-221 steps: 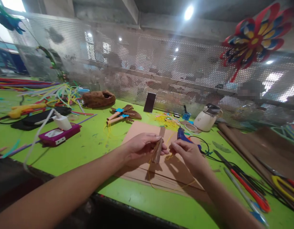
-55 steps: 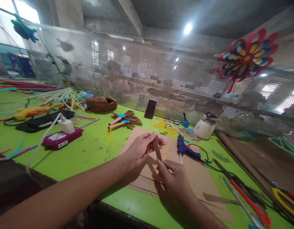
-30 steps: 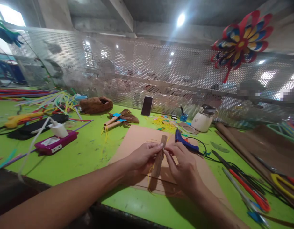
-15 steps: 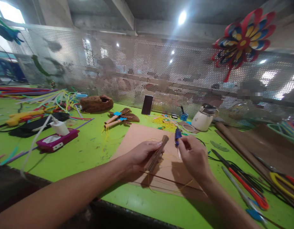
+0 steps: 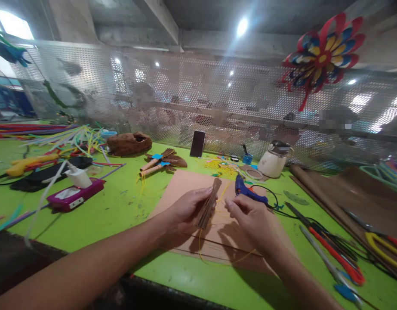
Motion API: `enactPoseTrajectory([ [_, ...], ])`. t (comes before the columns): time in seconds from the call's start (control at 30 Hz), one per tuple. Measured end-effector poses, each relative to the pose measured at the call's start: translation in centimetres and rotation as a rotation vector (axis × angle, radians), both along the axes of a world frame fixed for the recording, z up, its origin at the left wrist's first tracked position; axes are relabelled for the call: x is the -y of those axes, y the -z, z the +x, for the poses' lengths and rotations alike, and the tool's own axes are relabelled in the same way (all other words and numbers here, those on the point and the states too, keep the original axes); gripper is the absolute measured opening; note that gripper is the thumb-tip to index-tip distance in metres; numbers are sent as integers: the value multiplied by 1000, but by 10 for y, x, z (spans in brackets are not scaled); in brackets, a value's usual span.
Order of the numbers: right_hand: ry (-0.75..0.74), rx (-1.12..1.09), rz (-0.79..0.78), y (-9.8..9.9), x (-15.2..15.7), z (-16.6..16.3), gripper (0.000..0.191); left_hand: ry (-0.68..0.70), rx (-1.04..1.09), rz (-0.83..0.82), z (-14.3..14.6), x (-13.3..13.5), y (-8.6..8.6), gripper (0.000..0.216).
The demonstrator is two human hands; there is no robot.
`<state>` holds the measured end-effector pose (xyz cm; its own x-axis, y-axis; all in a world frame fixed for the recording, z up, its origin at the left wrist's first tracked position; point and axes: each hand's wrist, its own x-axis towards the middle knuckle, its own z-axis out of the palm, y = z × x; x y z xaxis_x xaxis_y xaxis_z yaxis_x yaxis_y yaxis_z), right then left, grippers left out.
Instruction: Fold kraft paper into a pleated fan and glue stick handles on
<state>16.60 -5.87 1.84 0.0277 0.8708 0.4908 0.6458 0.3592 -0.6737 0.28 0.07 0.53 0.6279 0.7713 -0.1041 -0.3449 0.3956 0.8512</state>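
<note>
My left hand (image 5: 193, 211) is closed around a narrow bundle of pleated brown paper (image 5: 208, 206), held at a slant over a tan board (image 5: 172, 189). From the bundle's lower end hangs a yellow string (image 5: 201, 247), which curves across the board. Just right of the bundle is my right hand (image 5: 250, 217), its thumb and fingertips drawn together. Yellow string passes close to those fingertips, but I cannot make out what they pinch. Behind the right hand lies a blue glue gun (image 5: 250, 193) with a black cord.
Scissors with red handles (image 5: 336, 254) and yellow-handled scissors (image 5: 385, 249) lie right. A cream jug (image 5: 272, 161) stands behind. Further left are two paper figures with brown wings (image 5: 166, 161), a brown pouch-like object (image 5: 129, 144), a purple power strip (image 5: 77, 196) and a yellow tool (image 5: 30, 163).
My right hand has moved left and down, away from the glue gun, whose whole body now shows. The brown bundle has shifted slightly left and stands a little steeper.
</note>
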Motion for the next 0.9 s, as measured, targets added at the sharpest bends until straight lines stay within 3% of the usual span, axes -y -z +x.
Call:
enactPoseTrajectory([
  [0.17, 167, 310, -12, 7, -20, 28, 36, 8, -14, -38, -1, -2, 0, 25],
  [0.37, 248, 550, -100, 13, -67, 93, 19, 16, -6, -132, -2, -4, -1, 24],
  [0.5, 249, 669, -146, 29, -81, 96, 20, -65, 34, -123, -3, -3, -2, 17],
  [0.7, 292, 667, -103, 44, -86, 86, 21, -122, 22, -106, -3, -3, -2, 17],
  [0.9, 216, 479, -93, 14, -71, 105, 34, -157, -2, -119, -4, -6, -1, 19],
])
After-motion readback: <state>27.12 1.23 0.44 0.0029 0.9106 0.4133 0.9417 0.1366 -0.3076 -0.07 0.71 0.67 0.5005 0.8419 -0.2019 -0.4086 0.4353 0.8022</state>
